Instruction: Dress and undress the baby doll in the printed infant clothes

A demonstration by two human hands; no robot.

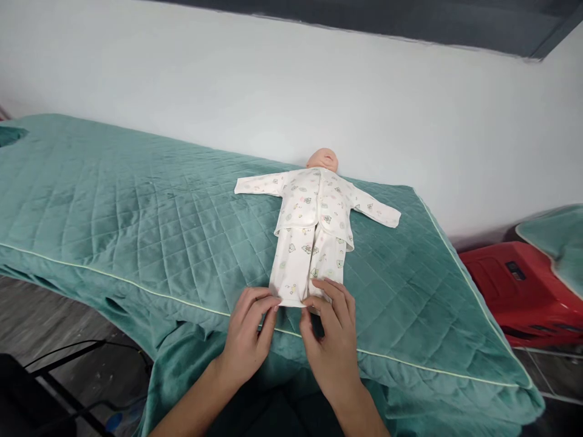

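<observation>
A baby doll [323, 159] lies on its back, its head toward the wall. It wears a white printed jacket [314, 197] with both sleeves spread out, and white printed pants [291, 261]. My left hand [251, 325] pinches the left corner of one pant leg's hem between thumb and fingers. At the right corner of that same hem, my right hand [330, 325] pinches the cloth, its other fingers lying over the second leg. The doll's hands and feet do not show, and the end of the second leg is partly hidden by my right hand.
A green quilted cover [182, 230] with pale piping drapes the bed under the doll. The white wall [228, 79] borders its far side. A red plastic case [523, 291] stands off the right end. A dark frame with cables [68, 358] is at the lower left.
</observation>
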